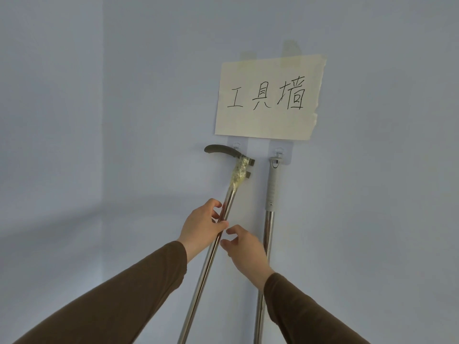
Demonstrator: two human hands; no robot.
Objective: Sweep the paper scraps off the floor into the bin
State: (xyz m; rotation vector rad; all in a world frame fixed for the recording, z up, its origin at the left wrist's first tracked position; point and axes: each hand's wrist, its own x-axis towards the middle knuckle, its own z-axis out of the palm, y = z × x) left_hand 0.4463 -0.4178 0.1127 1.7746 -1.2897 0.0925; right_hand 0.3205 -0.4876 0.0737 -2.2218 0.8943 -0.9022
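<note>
Grabbing the pole [224, 214] off the wall hook

Left hand [202, 225] is pinching it mid-shaft — looks stiff, slick, light; right hand [244, 249] is hovering spread, gripping nothing.

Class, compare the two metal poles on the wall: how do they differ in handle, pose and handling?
The left pole has a curved dark handle wrapped in tape; the right pole has a straight grey grip. The left pole leans; the right pole hangs upright from a hook. The left hand grips the left pole; nothing holds the right pole. Both have shiny shafts.

pale wall [149, 95] carries two hooked poles [269, 219] (paper sign [269, 98] above).
</note>
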